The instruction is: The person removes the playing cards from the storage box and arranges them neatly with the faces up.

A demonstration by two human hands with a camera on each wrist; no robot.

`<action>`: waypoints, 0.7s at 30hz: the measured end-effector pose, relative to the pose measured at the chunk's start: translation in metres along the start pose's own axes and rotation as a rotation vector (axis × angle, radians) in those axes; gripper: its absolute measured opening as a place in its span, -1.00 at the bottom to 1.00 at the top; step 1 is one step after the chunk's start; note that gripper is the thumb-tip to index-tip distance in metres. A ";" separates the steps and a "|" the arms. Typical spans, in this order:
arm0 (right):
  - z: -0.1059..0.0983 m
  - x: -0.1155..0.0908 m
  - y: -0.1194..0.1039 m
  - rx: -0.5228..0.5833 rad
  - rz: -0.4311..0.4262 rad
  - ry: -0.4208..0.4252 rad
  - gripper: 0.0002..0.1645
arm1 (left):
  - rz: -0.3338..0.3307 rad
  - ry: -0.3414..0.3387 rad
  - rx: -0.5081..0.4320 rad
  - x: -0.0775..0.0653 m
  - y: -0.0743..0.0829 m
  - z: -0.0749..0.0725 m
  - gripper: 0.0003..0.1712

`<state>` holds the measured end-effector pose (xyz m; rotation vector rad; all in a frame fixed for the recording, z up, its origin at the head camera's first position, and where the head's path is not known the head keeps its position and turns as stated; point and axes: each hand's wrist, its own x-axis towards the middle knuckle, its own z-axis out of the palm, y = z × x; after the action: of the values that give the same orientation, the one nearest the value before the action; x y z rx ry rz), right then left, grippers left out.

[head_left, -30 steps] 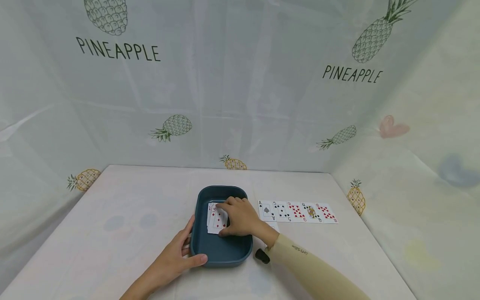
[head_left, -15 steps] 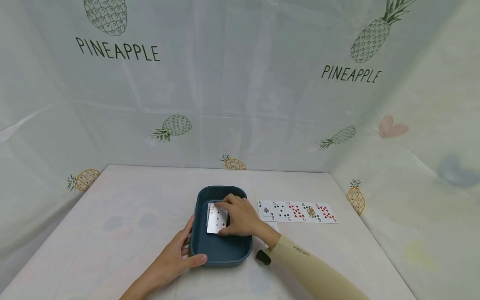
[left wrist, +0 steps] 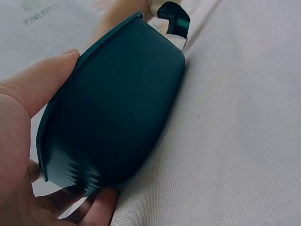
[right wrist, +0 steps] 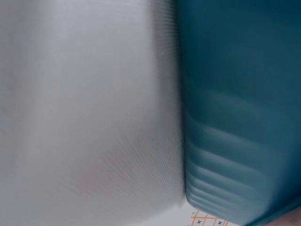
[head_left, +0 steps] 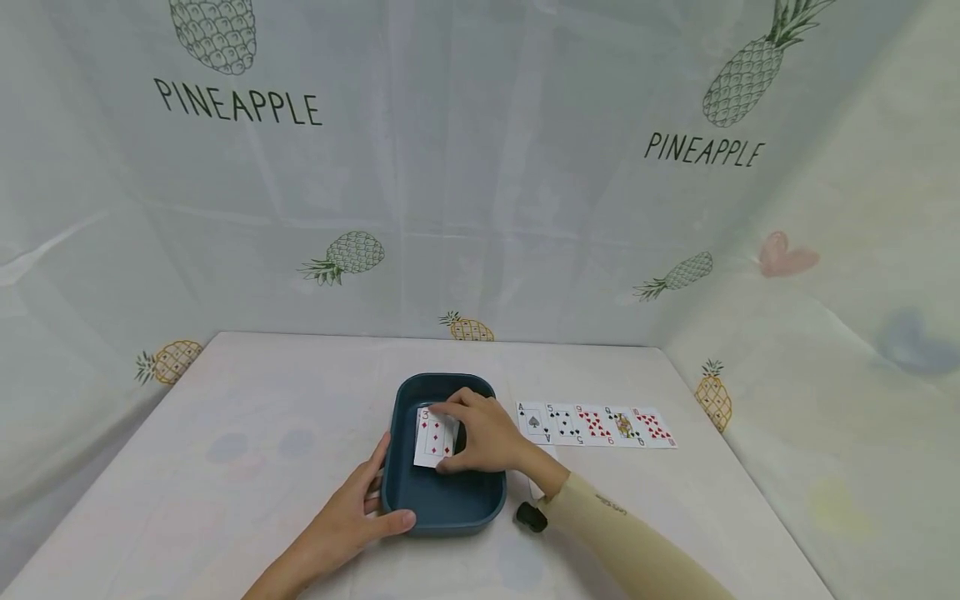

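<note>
The right hand (head_left: 487, 437) is pinching a white rectangular paper playing card with red diamonds (head_left: 428, 448) by opposite edges, inside the dark-blue rounded plastic tray (head_left: 442, 502) the left hand (head_left: 351, 510) is gripping. Likely light, bendy and slippery, it is suiting edge holds, any cards beneath being unclear.

Pineapple-print backdrop (head_left: 480, 167) behind white table (head_left: 300, 400)

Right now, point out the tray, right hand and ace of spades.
Tray (head_left: 446, 502), head view: bare floor, end nearest the person.
Right hand (head_left: 483, 433), head view: back of the hand.
Ace of spades (head_left: 533, 422), head view: middle of its face.
</note>
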<state>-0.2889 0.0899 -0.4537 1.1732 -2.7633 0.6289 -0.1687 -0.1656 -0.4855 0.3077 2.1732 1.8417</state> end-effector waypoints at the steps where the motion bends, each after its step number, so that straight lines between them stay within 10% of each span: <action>1: -0.001 0.000 0.002 0.028 -0.008 -0.005 0.00 | 0.000 0.002 -0.001 0.000 0.000 0.000 0.28; 21: -0.035 -0.013 0.013 0.411 0.029 -0.118 0.01 | 0.001 0.029 0.039 0.000 -0.002 0.000 0.29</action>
<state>-0.2923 0.1206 -0.4292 1.2749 -2.8345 1.2126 -0.1691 -0.1656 -0.4870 0.2921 2.2311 1.8171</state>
